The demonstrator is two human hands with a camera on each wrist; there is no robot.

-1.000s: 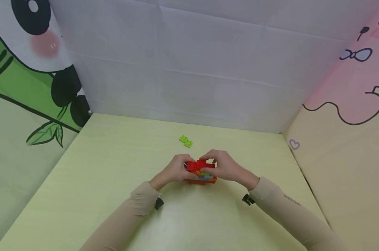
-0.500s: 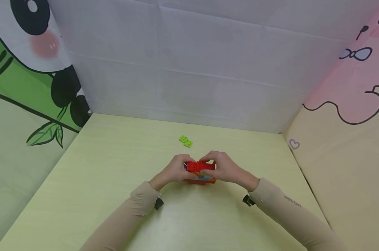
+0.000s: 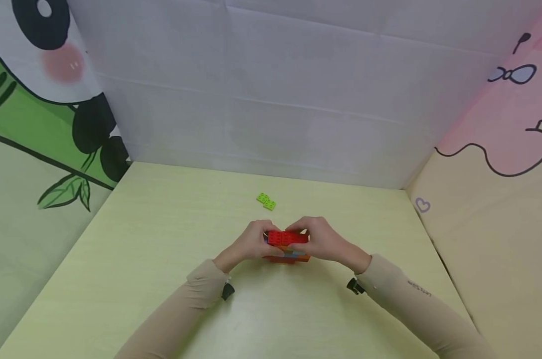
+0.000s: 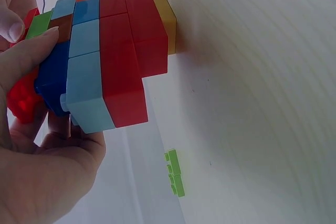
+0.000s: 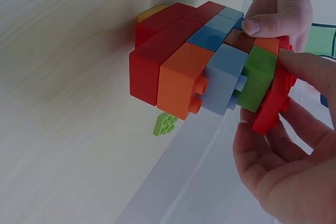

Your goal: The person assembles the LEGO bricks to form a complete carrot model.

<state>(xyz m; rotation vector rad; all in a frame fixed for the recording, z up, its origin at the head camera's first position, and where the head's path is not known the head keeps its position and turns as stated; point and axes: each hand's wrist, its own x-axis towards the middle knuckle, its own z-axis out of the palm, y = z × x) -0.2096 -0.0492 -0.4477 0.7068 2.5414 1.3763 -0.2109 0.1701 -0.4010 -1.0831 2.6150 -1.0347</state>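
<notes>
A stack of toy building bricks point(image 4: 84, 85) stands on the table, stepped wider upward from a narrow yellow base point(image 4: 166, 24). Its layers show red, orange, blue, brown and green bricks. My left hand point(image 3: 251, 241) grips the stack's left end, thumb on the near side and fingers behind. At the right end, my right hand point(image 3: 323, 240) pinches a red brick point(image 5: 273, 100) on the top layer, thumb in front and fingers behind. That red brick sits level beside another red brick point(image 3: 274, 238) on top. Fingers hide part of both ends.
Two lime-green flat bricks point(image 3: 266, 201) lie corner to corner on the table point(image 3: 172, 224), beyond the stack. A white cloth wall point(image 3: 262, 114) rises at the back. Printed panels stand at left and right.
The red brick under my right hand has gone down from slightly raised to level with the red brick beside it. My left hand has kept its hold on the stack.
</notes>
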